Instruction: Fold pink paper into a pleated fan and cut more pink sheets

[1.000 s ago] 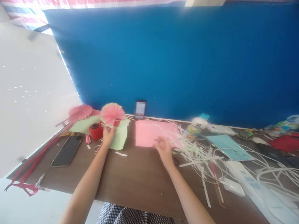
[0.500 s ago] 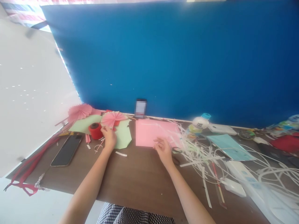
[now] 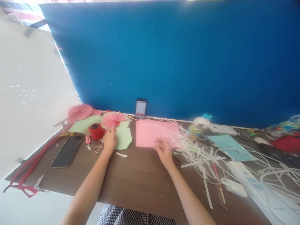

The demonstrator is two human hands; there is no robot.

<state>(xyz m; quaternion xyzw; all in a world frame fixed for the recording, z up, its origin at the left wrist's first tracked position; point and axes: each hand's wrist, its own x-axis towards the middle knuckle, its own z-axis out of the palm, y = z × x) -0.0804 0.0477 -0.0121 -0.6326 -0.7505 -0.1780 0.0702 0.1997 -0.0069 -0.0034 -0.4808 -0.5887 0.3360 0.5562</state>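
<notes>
My left hand [image 3: 110,141] is at the lower tip of a pleated pink paper fan [image 3: 113,118], just right of a red thread spool [image 3: 96,132]. Its fingers are bent together, and whatever they hold, if anything, is hidden. Under the fan lies a cut piece of light green paper [image 3: 124,137]. My right hand [image 3: 164,152] rests at the lower edge of a flat pink sheet [image 3: 150,134], its fingers loosely bent and apart with nothing visible in them. A short white paper strip [image 3: 121,154] lies on the table between the hands.
A black phone [image 3: 67,152] and red ribbon [image 3: 30,170] lie at the left. Tangled white paper strips [image 3: 199,156], a bottle [image 3: 199,125], a light blue packet [image 3: 231,147] and a power strip [image 3: 246,178] crowd the right. A blue partition [image 3: 164,62] stands behind.
My left hand has shifted slightly down, away from the fan, and turned a little. My right hand, the pink sheet and the fan stay about where they were.
</notes>
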